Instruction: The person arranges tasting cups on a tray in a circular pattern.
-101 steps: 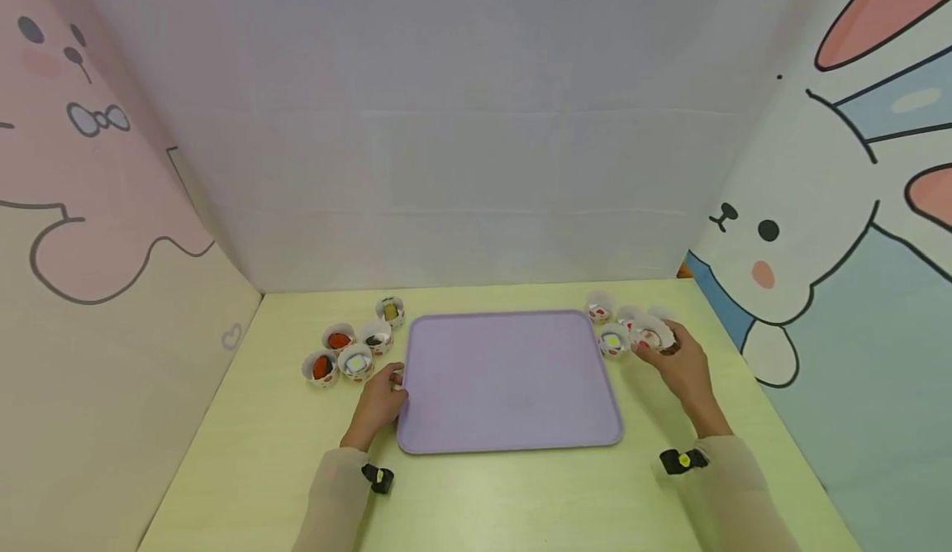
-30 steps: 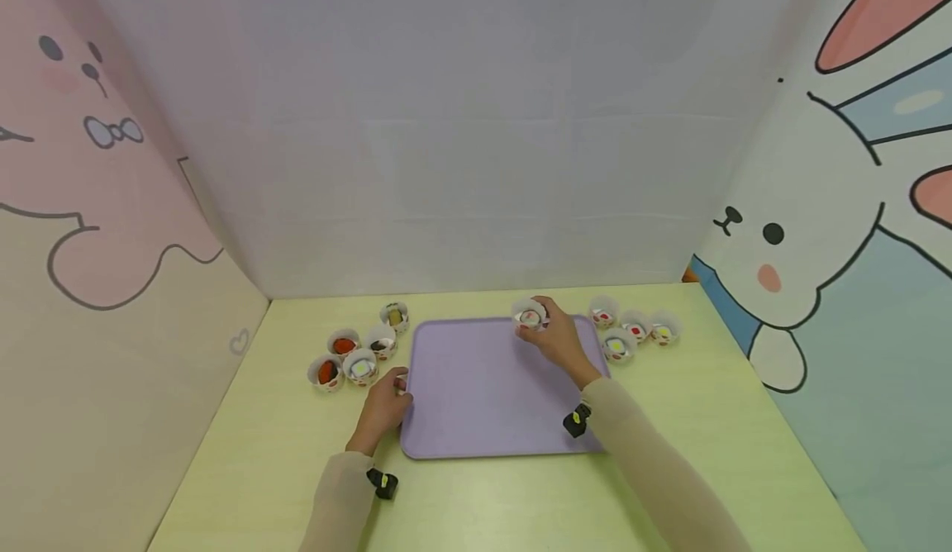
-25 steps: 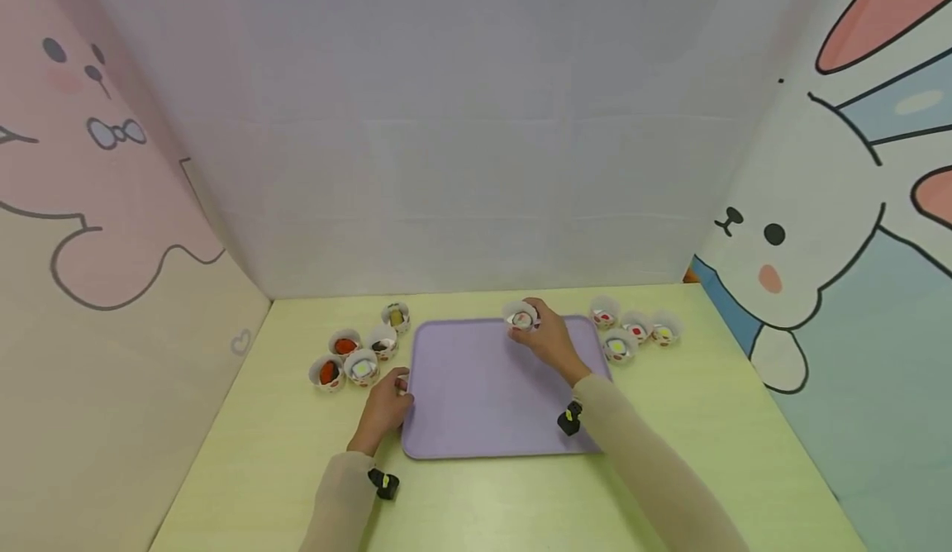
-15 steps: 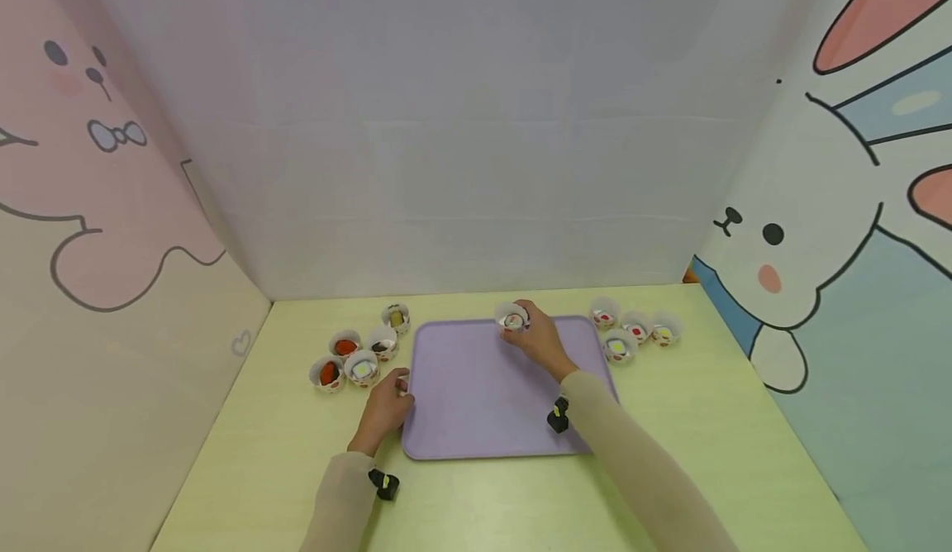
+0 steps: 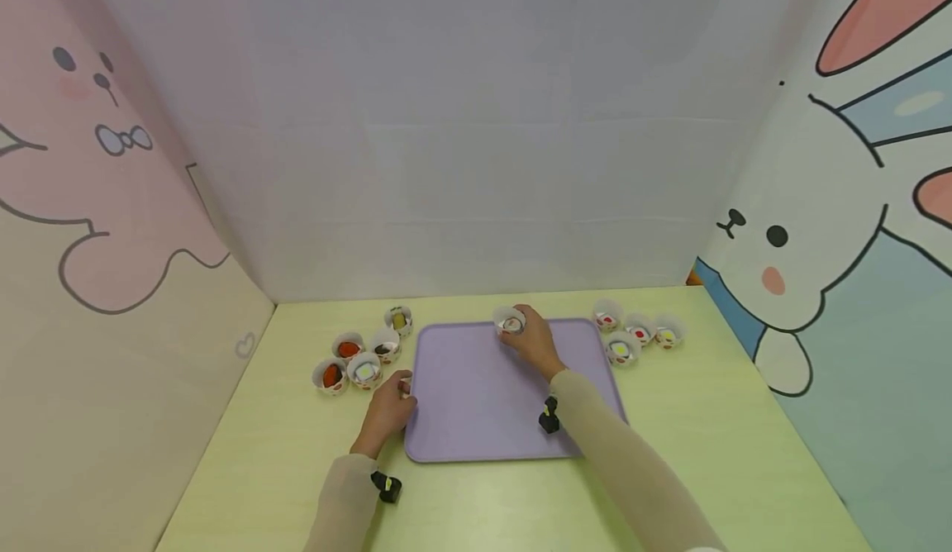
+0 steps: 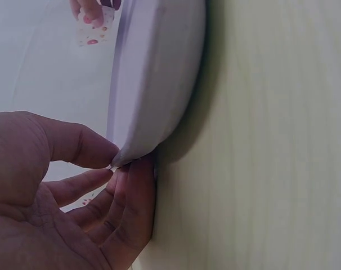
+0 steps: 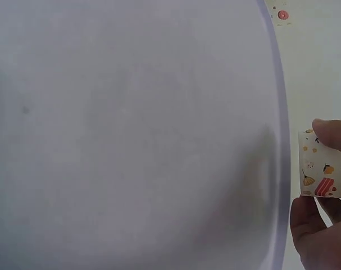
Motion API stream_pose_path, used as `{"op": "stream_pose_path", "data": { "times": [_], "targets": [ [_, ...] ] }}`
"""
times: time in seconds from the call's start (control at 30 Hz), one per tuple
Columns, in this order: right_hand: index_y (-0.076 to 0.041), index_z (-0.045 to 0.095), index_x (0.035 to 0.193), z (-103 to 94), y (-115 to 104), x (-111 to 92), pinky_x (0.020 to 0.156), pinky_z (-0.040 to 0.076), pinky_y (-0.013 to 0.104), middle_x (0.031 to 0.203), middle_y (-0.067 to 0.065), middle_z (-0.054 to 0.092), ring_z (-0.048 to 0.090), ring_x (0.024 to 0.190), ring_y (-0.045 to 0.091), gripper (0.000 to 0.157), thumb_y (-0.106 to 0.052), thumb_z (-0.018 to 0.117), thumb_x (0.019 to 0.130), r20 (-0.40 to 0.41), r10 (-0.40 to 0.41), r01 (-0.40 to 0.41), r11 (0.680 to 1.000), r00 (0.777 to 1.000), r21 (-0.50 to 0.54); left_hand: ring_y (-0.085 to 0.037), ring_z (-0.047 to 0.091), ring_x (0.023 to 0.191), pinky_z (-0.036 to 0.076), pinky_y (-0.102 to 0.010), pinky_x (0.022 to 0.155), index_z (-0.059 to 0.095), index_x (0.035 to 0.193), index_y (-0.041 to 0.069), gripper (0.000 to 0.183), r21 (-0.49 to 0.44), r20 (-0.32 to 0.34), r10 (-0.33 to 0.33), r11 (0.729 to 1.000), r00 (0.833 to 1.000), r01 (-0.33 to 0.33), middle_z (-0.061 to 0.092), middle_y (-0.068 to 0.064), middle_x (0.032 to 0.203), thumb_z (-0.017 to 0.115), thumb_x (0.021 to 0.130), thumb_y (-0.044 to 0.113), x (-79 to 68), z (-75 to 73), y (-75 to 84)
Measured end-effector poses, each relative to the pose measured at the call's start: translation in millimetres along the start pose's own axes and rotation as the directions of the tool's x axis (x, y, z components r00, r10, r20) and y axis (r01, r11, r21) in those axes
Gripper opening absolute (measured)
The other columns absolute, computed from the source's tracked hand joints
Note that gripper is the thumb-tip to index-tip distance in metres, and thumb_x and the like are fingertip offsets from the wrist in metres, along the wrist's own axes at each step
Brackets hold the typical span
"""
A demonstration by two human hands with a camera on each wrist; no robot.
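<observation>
My right hand (image 5: 534,344) holds a small white paper cup (image 5: 509,321) by its side, over the far edge of the lilac tray (image 5: 476,407). Inside the cup sits a small round piece, pale with a pinkish centre. In the right wrist view, thumb and fingers grip the cup's wall (image 7: 327,169), printed with cake and fruit pictures. My left hand (image 5: 388,407) is at the tray's left side. Up close in the left wrist view, its thumb and fingers pinch the tray's rim (image 6: 159,84), thumb on top and fingertips beneath.
Left of the tray stand several similar cups (image 5: 364,370), with orange-red, dark, white-and-yellow and olive-coloured contents. Several more cups (image 5: 621,350) are grouped at its right far corner. Behind the pale yellow table (image 5: 491,502) rises a white wall (image 5: 461,164), with cartoon-printed panels on both sides.
My right hand has picked the cup out of the right-hand group and carried it left to the tray's far edge, slowing lately. My left hand has stayed at the tray's left rim.
</observation>
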State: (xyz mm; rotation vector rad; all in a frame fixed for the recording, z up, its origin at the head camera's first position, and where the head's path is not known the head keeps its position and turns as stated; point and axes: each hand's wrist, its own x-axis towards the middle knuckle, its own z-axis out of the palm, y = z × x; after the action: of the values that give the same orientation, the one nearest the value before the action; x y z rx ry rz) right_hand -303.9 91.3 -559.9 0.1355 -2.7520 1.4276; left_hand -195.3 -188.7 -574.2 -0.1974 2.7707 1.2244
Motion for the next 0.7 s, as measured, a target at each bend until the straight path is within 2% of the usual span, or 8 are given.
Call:
{"op": "stream_pose_path", "data": {
  "times": [0.33,0.7],
  "targets": [
    [0.002,0.053,0.132,6.0,6,-1,0.101,0.046,0.051,0.127,0.020,0.062,0.058,0.115,0.034,0.061,-0.013,0.078,0.079,-0.014,-0.008,0.009,1.000,1.000,0.026,-0.014,0.052,0.069,0.042,-0.027,0.057,0.053,0.135,0.002,0.049,-0.002,-0.001,-0.006,1.000,1.000,0.006,0.061,-0.010,0.103,0.057,0.086,0.005,0.9,1.0,-1.7],
    [0.005,0.052,0.132,14.6,15,5,0.103,0.044,0.052,0.127,0.023,0.060,0.057,0.119,0.037,0.063,-0.010,0.080,0.077,-0.021,-0.035,0.034,0.999,0.999,-0.004,-0.015,0.053,0.070,0.043,-0.027,0.057,0.053,0.134,0.002,0.049,-0.015,0.003,-0.001,1.000,1.000,0.001,0.062,-0.011,0.103,0.058,0.085,0.005,0.5,-0.1,-0.6]
  ]
}}
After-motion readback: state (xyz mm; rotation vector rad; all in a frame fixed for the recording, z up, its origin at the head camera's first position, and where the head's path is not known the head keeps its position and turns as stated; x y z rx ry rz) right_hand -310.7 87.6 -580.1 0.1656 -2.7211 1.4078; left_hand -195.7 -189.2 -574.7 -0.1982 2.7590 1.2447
